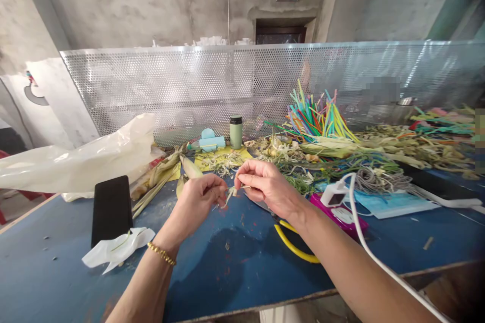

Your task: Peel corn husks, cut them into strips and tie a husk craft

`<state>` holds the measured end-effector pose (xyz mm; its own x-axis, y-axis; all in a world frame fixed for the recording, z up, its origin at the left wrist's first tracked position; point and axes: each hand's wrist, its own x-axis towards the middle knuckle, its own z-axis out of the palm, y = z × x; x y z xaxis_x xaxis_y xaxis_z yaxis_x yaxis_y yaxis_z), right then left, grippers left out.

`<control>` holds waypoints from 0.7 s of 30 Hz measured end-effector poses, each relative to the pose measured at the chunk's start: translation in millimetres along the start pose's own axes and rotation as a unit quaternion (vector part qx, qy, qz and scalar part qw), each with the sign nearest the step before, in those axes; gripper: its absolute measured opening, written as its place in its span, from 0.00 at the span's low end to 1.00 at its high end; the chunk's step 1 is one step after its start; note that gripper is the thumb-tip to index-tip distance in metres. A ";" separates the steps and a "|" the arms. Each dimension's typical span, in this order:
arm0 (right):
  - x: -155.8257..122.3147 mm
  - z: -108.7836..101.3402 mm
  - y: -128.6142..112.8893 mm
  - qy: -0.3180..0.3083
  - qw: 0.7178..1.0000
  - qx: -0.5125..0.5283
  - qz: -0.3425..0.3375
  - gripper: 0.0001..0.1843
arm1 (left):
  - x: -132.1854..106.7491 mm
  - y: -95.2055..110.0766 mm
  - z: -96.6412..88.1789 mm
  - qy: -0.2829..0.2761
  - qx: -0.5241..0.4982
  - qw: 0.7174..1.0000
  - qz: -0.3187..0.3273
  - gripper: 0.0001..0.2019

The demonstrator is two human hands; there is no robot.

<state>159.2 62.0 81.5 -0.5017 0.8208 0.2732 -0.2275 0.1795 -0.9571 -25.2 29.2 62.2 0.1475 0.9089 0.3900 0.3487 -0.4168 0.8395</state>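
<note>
My left hand [206, 192] is closed in a pinch, with a gold bead bracelet [162, 254] on its wrist. Just to its right, my right hand [261, 181] pinches too, thumb against fingers. Between the fingertips runs a small pale husk strip [229, 195], its thin ends hanging loose; both hands grip it above the blue table [212, 282]. Under my right forearm lie scissors with yellow handles [290, 247], their blades partly hidden by the hand. A pale green corn husk [190, 167] rests behind my left hand.
Left are a black phone [111, 209], white tissue [118, 247] and plastic sheeting [83, 161]. Behind stand a green flask [235, 132] and colourful pipe cleaners [318, 116] among dried husks [379, 146]. Right, a white cable [358, 222] crosses past a magenta box [344, 217] and blue mask [397, 205].
</note>
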 end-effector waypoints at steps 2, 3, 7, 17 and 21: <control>-0.4 1.5 -0.4 -0.001 1.000 0.002 0.002 0.06 | -0.2 3.4 0.8 0.031 -0.046 0.998 0.006 0.09; -0.8 2.3 -0.4 -0.003 1.000 0.000 0.002 0.06 | -0.3 4.6 2.1 0.045 -0.086 0.995 0.005 0.09; -2.6 4.4 0.5 -0.023 1.000 -0.009 -0.006 0.06 | -0.3 5.7 8.5 0.029 -0.302 0.952 -0.044 0.11; -3.1 5.5 5.1 -0.037 0.999 0.025 -0.002 0.06 | -0.5 5.7 11.5 -0.034 -0.411 0.906 -0.097 0.13; -3.6 6.6 4.3 -0.034 0.999 0.001 0.006 0.06 | -1.2 5.8 12.0 -0.013 -0.381 0.919 -0.097 0.14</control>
<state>154.6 56.3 77.1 -0.5591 0.7846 0.2679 -0.2235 0.1685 -0.9600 -12.2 25.8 62.0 0.1762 0.9629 0.2042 -0.3771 -0.1256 0.9176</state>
